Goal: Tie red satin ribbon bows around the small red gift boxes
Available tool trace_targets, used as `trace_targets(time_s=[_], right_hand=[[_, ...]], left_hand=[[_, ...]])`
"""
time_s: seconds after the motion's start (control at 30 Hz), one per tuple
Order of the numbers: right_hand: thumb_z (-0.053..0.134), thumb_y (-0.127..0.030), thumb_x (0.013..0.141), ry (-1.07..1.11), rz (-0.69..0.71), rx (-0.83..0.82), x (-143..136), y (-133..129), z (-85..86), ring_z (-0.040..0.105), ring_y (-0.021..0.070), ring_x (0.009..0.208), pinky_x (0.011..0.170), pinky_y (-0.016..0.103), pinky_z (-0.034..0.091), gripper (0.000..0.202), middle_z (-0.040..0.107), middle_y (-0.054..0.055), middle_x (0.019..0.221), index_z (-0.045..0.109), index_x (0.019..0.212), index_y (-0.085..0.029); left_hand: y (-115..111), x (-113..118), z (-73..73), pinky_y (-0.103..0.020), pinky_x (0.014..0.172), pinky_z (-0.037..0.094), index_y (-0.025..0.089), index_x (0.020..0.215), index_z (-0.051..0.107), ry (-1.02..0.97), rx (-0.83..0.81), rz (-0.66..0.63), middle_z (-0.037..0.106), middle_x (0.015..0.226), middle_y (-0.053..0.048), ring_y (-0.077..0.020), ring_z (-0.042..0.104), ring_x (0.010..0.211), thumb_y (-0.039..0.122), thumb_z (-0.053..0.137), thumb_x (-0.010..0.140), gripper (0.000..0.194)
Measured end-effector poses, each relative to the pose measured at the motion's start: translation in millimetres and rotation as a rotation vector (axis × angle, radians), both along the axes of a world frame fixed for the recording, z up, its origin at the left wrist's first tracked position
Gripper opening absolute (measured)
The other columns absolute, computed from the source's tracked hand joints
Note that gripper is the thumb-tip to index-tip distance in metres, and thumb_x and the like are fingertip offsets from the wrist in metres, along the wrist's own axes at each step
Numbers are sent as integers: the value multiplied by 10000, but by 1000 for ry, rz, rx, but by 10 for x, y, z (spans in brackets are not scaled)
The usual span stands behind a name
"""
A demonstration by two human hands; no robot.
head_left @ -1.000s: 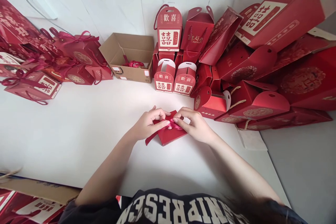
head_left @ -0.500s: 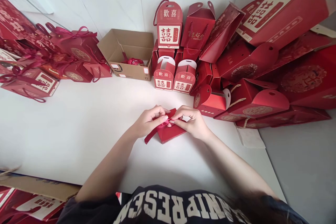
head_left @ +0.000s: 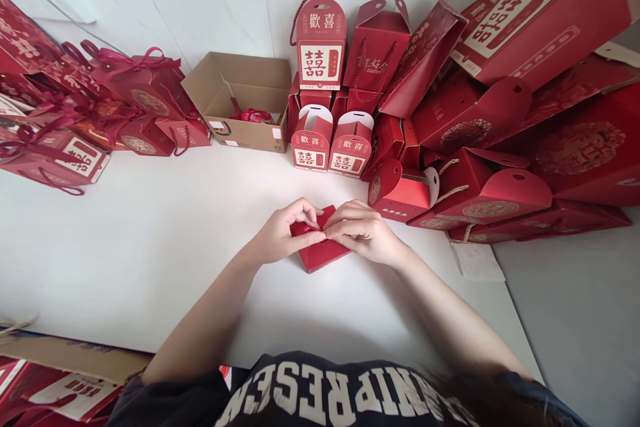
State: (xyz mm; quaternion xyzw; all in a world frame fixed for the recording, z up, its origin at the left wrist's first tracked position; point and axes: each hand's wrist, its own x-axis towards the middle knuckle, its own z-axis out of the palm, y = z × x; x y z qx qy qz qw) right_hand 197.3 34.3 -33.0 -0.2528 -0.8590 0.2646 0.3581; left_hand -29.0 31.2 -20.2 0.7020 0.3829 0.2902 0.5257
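Note:
A small red gift box (head_left: pixel 321 257) lies on the white table in front of me, partly covered by my fingers. A bit of dark pink ribbon (head_left: pixel 303 229) shows on top of it. My left hand (head_left: pixel 286 233) is closed in a pinch on the ribbon at the box's left side. From the right, my right hand (head_left: pixel 366 233) pinches the ribbon too, its fingertips meeting those of the left over the box. Most of the ribbon is hidden by the fingers.
A cardboard box (head_left: pixel 255 139) with a pink-red ribbon bundle (head_left: pixel 255 116) inside stands at the back. Small red boxes (head_left: pixel 309 153) and a large pile of red gift boxes (head_left: pixel 500 197) fill the right. Ribbon-tied boxes (head_left: pixel 83 155) sit at the left.
The loose ribbon end that hung over the box's left side is no longer in sight there. My right hand's fingers have closed in toward the left fingertips.

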Motion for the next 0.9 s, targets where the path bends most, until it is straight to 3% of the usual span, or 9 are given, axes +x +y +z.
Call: trace_targets(time_s=[0.13,0.3,0.47,0.57,0.7,0.8,0.9], right_hand=[[568,-250,949,-6,2,-32,-7,-7,22,651,190,917,890,388,450,142,732,46,937,710,963,-256],[588,-247,934,22,13,-91,-10,-22,49,644,197,911,895,393,448,107,727,43,907,694,948,-245],[594,-361,925,158,-128,-419,-47,-48,48,639,171,798,758,319,495,176,706,48,874,664,932,-200],[593,-402,917,204,-213,-570,-33,-50,88,599,145,718,680,281,476,227,665,29,808,622,964,-181],[582,-353,922,121,-146,-666,144,-38,242,567,134,698,655,268,464,191,598,-2,760,592,1031,-196],[580,-328,915,42,-131,-727,339,-14,343,539,128,641,587,253,454,170,561,-17,728,573,1035,-208],[520,-380,949,7,-128,-790,429,15,359,577,139,644,607,269,469,203,611,-2,740,564,1038,-203]], left_hand=[[-6,-12,-2,-303,838,487,183,941,533,30,24,-30,654,1041,-63,-173,648,918,299,693,816,234],[-4,-26,-1,-293,837,501,179,978,572,56,96,-53,634,1086,-75,-170,635,928,262,658,828,192],[-12,-65,112,-305,836,523,187,1145,560,64,25,-110,656,1148,-92,-199,649,980,281,677,818,360],[-19,-122,193,-312,811,523,185,1106,595,77,19,-57,688,1065,-79,-192,658,910,287,634,853,275],[16,-293,272,-343,885,479,180,1055,618,56,113,27,694,940,-72,-208,635,929,278,622,859,219],[51,-427,328,-332,801,479,175,1052,591,13,1,-33,668,774,-42,-184,618,770,350,537,910,231],[50,-475,364,-294,692,462,165,865,603,143,-97,8,612,701,-32,-162,572,670,442,439,946,332]])
